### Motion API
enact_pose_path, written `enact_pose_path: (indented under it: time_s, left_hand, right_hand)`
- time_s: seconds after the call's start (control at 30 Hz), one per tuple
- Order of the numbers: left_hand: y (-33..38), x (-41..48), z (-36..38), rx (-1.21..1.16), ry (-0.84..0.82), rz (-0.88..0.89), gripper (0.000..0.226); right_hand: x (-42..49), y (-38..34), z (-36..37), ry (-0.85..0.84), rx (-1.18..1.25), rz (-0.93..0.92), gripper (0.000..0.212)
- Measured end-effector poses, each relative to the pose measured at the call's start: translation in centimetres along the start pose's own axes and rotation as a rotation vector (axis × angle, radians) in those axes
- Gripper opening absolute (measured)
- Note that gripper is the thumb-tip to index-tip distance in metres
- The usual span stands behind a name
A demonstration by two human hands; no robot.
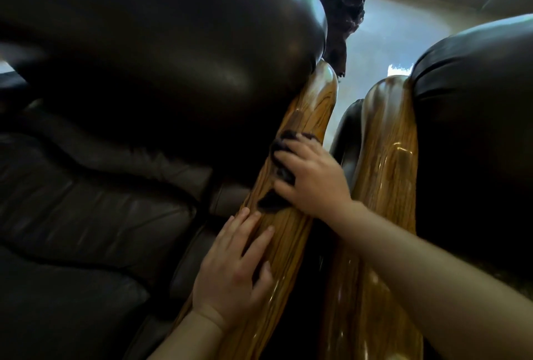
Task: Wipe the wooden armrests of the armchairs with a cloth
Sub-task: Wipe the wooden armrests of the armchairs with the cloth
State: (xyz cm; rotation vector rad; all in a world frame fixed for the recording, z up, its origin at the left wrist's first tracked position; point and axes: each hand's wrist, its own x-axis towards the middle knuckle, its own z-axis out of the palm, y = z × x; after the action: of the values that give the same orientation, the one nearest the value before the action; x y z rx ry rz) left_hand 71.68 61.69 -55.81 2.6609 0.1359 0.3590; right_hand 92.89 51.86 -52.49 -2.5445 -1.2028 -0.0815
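1. My right hand (313, 173) presses a dark cloth (281, 169) flat on the left wooden armrest (288, 232), about midway along it.
2. My left hand (233, 270) lies spread and empty on that armrest, nearer me.
3. Judging progress: this armrest is partly wiped; the neighbouring armrest (386, 186) probably remains.
4. Beyond the cloth the wood runs clear to its rounded end; a leather cushion (173, 42) crowds its far side, and a narrow gap separates the armrests.

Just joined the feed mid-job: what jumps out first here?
Two glossy wooden armrests run side by side up the middle, the left armrest and the right armrest, between dark leather chairs. The right hand presses a dark cloth on the left one; the left hand lies flat below.
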Motion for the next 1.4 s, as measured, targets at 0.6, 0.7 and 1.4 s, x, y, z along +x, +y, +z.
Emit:
enact_pose_path:
  time_s: [0.6, 0.7, 1.4]
  left_hand:
    - [-0.6, -2.5, -0.6, 0.140, -0.147, 0.058, 0.065]
    - [-1.3, -7.1, -1.0, 0.215, -0.227, 0.110, 0.074]
    - [-1.6, -13.5, -2.1, 0.190, -0.293, 0.094, 0.073]
  right_hand:
    - [-3.1, -3.8, 0.1, -0.115, -0.061, 0.010, 0.053]
    - [-3.0, -5.3, 0.4, -0.114, -0.040, 0.133, 0.059]
    - [-12.3, -11.6, 2.8, -0.046, -0.129, -0.046, 0.052]
